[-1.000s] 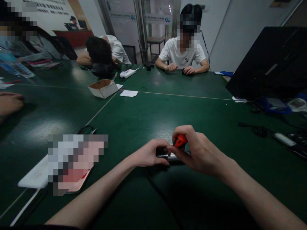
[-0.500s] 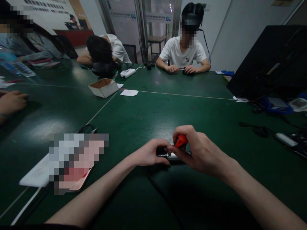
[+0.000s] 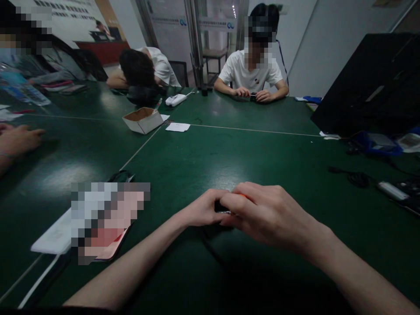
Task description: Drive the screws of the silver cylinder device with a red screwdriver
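Just above the green table, my left hand is closed round a small black-and-silver object, its kind unclear because the fingers cover most of it. Closed over the right end of that object is my right hand, its fingers bent down and meeting my left fingertips. A sliver of orange from a screwdriver handle shows between the right fingers. The screwdriver's shaft and tip are hidden from view.
To the left lie a white power bank-like slab with a cable and a pink phone. An open carton stands farther back. A black monitor and cables are at right. Co-workers sit around the green table.
My right hand has turned over and lowered, its fingers now covering the orange handle and the silver part that showed before. My left hand stays in place with its hold.
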`<state>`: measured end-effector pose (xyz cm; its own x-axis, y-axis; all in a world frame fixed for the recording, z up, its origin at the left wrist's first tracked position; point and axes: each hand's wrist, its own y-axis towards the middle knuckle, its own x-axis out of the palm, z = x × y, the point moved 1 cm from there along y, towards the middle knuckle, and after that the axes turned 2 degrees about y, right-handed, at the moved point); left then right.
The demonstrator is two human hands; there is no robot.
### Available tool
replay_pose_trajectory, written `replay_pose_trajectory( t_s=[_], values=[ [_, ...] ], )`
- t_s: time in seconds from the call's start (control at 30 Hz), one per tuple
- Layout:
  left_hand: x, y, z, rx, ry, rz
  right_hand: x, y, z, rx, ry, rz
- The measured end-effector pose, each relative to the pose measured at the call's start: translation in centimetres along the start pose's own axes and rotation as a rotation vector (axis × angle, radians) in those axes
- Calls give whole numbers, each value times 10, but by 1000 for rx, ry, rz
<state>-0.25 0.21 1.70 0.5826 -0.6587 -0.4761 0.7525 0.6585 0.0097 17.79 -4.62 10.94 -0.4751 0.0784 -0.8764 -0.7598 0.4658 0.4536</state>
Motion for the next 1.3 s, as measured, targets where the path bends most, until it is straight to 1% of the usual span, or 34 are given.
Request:
replay_pose_trajectory(
  t_s=[0.13,0.23,0.37,0.47,0.5,0.57,0.7,0.77,0.83,1.03,1.3],
  values=[
    [0,-1,-1,17,60,6,-12,9,-2,108,117,-114],
    [-2,0,-3,28,91,6,-16,12,-1,121,131,-142],
    [-2,1,-5,58,71,-14,-15,7,1,112,103,-131],
    [-1,1,-4,24,3,11,-14,2,1,87,101,-122],
    [0,1,-3,0,-19,11,-13,2,1,76,102,-120],
    [1,1,0,-6,-53,9,-13,1,1,57,86,-113],
    [1,3,3,46,-77,43,-11,0,4,27,1,-52],
    [0,3,3,44,-67,56,-10,0,6,16,-42,-11],
    [0,4,1,36,-52,52,-9,0,7,22,-62,0],
    [0,3,-3,74,-84,17,-9,-1,3,66,63,-79],
    [0,2,-3,39,-15,30,-5,-1,5,68,102,-42]
  ],
)
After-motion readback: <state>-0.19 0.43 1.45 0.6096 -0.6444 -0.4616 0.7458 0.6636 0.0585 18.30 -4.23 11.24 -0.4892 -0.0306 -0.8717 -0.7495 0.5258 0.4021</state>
